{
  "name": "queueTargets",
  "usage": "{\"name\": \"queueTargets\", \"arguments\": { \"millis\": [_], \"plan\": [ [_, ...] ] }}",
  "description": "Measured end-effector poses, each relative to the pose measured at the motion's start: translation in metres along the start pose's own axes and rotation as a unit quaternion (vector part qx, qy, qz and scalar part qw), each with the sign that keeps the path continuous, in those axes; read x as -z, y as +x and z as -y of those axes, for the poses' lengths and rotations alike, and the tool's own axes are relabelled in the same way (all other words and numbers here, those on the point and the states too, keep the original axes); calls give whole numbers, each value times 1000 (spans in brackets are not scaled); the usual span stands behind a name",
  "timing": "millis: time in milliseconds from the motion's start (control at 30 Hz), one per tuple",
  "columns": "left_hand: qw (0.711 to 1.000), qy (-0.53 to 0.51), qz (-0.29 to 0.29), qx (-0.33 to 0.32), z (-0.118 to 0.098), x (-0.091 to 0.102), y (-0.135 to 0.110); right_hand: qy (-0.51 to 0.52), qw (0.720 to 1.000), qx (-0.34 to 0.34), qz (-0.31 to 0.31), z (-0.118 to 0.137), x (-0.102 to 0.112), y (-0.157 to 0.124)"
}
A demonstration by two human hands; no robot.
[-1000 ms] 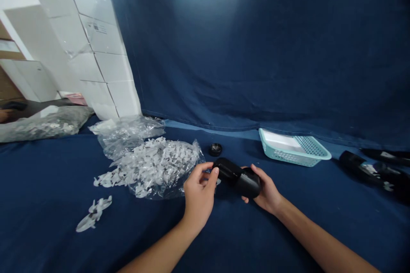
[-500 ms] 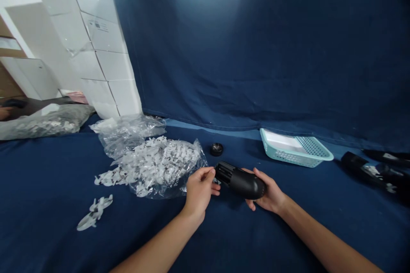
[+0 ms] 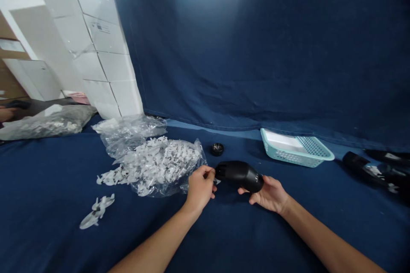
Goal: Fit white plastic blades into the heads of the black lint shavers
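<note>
A black, rounded plastic housing (image 3: 238, 173) is held above the blue cloth, its smooth side facing me and small pale marks near its right end. My right hand (image 3: 269, 195) supports that right end from below, thumb along the side. At the narrower left end, my left hand (image 3: 201, 185) pinches with thumb and forefinger; its fingertips are partly hidden. Just behind sits a small round black part (image 3: 217, 149). Left of my left hand, a clear bag (image 3: 166, 166) spills many white plastic pieces. Two or so white pieces (image 3: 98, 212) lie apart at the left.
A light-green basket (image 3: 297, 160) holding something white stands at the back right. Black items (image 3: 368, 168) lie at the far right. Behind rises a blue cloth screen (image 3: 256, 51), with stacked white boxes (image 3: 112, 68) at the left. Another person's hand (image 3: 7, 114) shows at the left edge.
The black housing has turned about its length, so its slotted side has gone from view and the smooth, marked side shows. My right-hand fingers have shifted round its end.
</note>
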State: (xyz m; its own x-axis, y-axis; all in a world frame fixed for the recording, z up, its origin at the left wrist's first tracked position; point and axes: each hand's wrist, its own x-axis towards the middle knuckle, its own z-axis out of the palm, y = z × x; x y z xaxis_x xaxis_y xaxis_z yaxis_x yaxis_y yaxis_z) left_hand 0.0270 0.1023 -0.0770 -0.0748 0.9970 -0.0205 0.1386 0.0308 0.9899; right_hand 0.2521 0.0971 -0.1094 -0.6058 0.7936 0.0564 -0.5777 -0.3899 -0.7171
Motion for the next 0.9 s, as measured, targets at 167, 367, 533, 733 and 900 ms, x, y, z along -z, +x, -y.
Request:
{"name": "queueTargets", "arguments": {
  "millis": [167,367,533,733,900],
  "plan": [
    [1000,24,1,-6,-1,0,-1,27,1000,15,2,2,-6,1],
    [999,38,23,-28,0,0,-3,72,997,26,-33,9,-11,7],
    [992,43,60,-98,-7,-1,-14,110,990,64,-55,13,-7,9],
    [960,69,137,-234,-18,-3,-40,135,988,55,-50,10,2,5],
    [919,128,134,-347,-16,-3,-47,148,988,5,-52,9,-13,4]
  ]
}}
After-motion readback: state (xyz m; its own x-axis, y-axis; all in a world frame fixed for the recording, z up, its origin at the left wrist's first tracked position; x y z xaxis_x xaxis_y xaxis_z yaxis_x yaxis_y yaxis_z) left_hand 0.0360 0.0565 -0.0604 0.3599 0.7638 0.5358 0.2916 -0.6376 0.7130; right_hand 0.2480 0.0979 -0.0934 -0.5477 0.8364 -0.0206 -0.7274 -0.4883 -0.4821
